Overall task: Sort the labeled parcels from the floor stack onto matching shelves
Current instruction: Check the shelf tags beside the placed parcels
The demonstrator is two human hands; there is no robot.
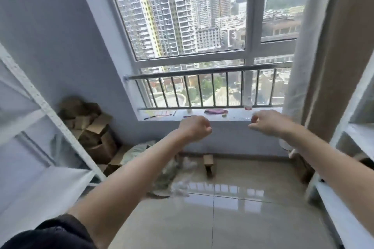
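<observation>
Fingers (255, 122) of right hand (269, 122): loosely curled, thumb and forefinger near each other, nothing held. Fingers (205, 127) of left hand (194, 128): curled into a loose fist, nothing visibly held; palm side hidden.

Head view, writing: none legible; sheet with coloured marks (165, 113) on the window sill (234, 116), text too small to read.

Head view, surroundings:
- Sill just beyond both sets of fingers, carrying pens, a purple cloth (216, 111) and a small white bottle (248, 105).
- Window railing (202, 89) above the sill; tower blocks behind the glass.
- Curtain (315, 50) right of the right fingers, hanging to the floor.
- White shelf unit (40, 119) far left of the left fingers; second white shelf unit (356, 133) far right.
- Heap of flattened and open cardboard boxes (91, 127) below and left of the left fingers, in the corner.
- Clear plastic bags (176, 176) on the glossy tiled floor (222, 218) under the left forearm, partly hidden by it.
- Small brown parcel (208, 160) on the floor against the wall, below and between both hands; label not discernible.

Head view, pose: both forearms bare, stretched forward and raised to sill height, hands apart, backs upward; dark sleeve (50, 234) at left elbow.
</observation>
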